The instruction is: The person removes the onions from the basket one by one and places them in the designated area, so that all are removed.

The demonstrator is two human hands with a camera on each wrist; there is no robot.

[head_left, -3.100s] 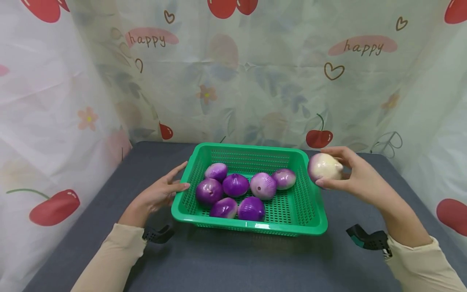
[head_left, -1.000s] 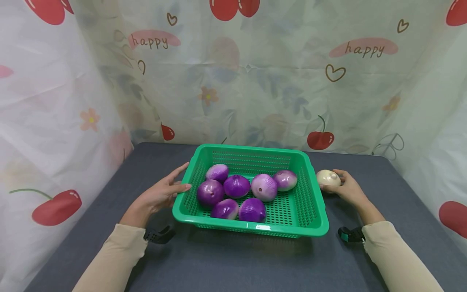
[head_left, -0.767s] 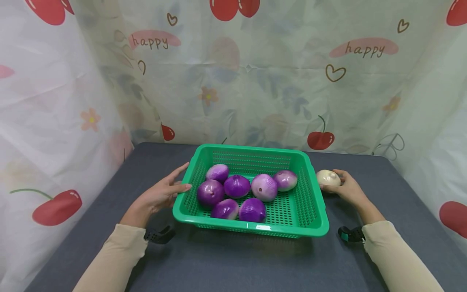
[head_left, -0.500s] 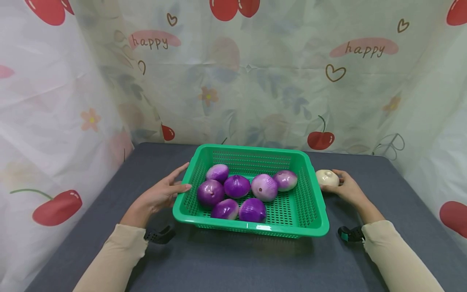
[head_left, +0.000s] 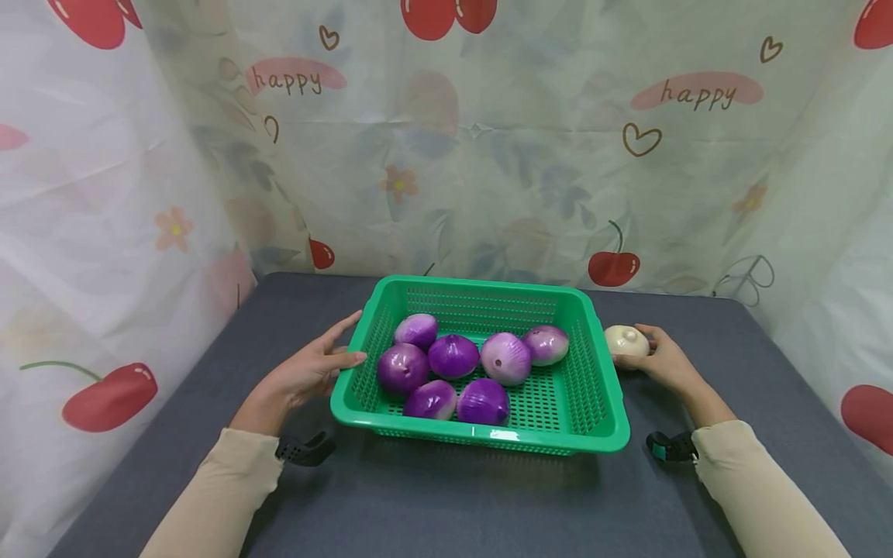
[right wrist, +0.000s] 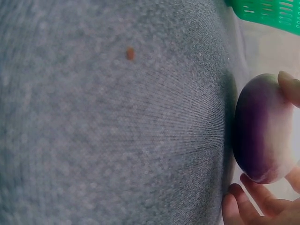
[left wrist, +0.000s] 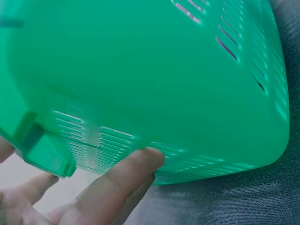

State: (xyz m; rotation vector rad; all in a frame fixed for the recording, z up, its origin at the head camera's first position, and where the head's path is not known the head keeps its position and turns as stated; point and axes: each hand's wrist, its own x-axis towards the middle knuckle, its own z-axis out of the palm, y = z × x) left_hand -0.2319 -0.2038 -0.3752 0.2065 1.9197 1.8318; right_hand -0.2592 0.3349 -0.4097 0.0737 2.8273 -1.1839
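nearest the person, two cream sleeves point(head_left: 209, 496) reach forward over a grey cloth-covered table point(head_left: 446, 504), each wrist carrying a dark camera mount point(head_left: 301, 449). the left hand point(head_left: 303, 372) lies low on the table with the palm turned inward and the fingers straight, their tips touching the left wall of the green basket point(head_left: 589, 403); in the left wrist view one straight finger point(left wrist: 124, 176) presses the slotted wall just under the rim, so this hand is open against the basket and clasps nothing. the right hand point(head_left: 659, 358) lies on the table just right of the basket, fingers curled about a pale onion point(head_left: 625, 340) that sits on the cloth beside the basket's far right corner; the right wrist view shows fingertips point(right wrist: 290, 86) over it and more fingers beneath, the onion's underside purple. whether the onion touches the basket cannot be told.

between the two hands, inside the basket, lie six purple onions point(head_left: 453, 356), bunched toward the left hand. beyond the hands hangs a printed curtain point(head_left: 488, 155) with cherries, flowers and hearts, and the word "happy" reads twice, once above each hand.
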